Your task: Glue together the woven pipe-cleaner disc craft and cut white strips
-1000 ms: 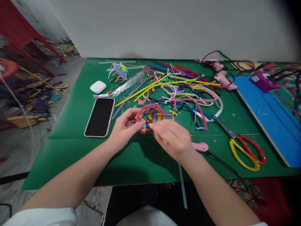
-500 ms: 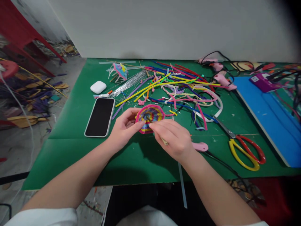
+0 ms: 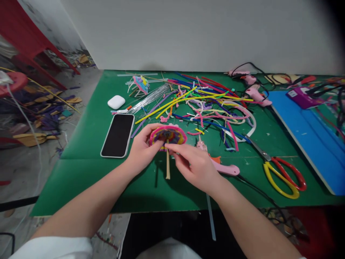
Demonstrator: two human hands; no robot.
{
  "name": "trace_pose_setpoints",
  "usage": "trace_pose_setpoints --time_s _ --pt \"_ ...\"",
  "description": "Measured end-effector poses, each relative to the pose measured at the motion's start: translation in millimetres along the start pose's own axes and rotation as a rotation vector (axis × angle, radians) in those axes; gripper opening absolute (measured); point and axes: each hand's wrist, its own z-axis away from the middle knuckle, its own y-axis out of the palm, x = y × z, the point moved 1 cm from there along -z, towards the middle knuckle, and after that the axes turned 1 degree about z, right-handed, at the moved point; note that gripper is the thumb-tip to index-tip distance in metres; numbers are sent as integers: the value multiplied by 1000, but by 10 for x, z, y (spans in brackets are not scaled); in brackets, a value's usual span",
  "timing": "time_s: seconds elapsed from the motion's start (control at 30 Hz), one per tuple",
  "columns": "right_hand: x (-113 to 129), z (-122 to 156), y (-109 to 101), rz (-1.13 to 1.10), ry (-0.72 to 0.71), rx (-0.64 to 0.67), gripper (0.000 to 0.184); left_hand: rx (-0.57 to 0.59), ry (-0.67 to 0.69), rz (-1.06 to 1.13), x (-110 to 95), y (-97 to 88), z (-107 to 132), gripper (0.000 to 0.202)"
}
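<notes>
1. A green table (image 3: 86,144) spreads below.
2. The right hand (image 3: 198,163) touches the tan stick (image 3: 168,165); whether pinching it, one cannot tell.
3. The left hand (image 3: 142,145) clasps the pink-rimmed disc's (image 3: 174,135) edge above the table.
4. The stick juts from the disc.

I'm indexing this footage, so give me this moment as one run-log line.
left hand: holding pink-rimmed disc | right hand: at wooden stick projecting from disc | pink glue gun: on green table
</notes>
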Motion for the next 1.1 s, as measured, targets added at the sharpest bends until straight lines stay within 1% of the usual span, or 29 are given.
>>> trace_pose_setpoints --time_s 0.07,0.13,0.17,0.2,0.23,0.3,0.37,0.43,0.63,0.83,0.97,1.1 --pt "32 11 17 -176 195 30 28 -31 47 -94 7 -17 -3 29" --pt "60 26 49 -375 442 57 19 -83 111 -200 24 -36 -1 32" --pt "72 33 71 -465 558 72 17 -111 144 -254 33 -45 1 33" --pt "83 39 95 -540 654 93 19 -136 175 -307 41 -51 4 33" --pt "91 41 120 -595 727 117 23 -157 206 -356 46 -56 8 34" --pt "100 39 170 -662 811 160 30 -178 267 -428 43 -59 19 36" --pt "102 30 213 -712 845 175 34 -179 329 -477 29 -53 38 38" --pt "105 19 246 -764 861 176 33 -169 385 -517 11 -41 61 39" --pt "140 -1 267 -859 820 134 19 -159 467 -585 14 -26 111 39" --pt "168 -8 228 -850 776 134 18 -161 587 -528 21 -44 92 42" --pt "161 -1 202 -837 737 139 19 -169 690 -498 -11 -31 55 37" --pt "163 5 157 -817 699 130 19 -149 782 -470 -80 -4 13 33"
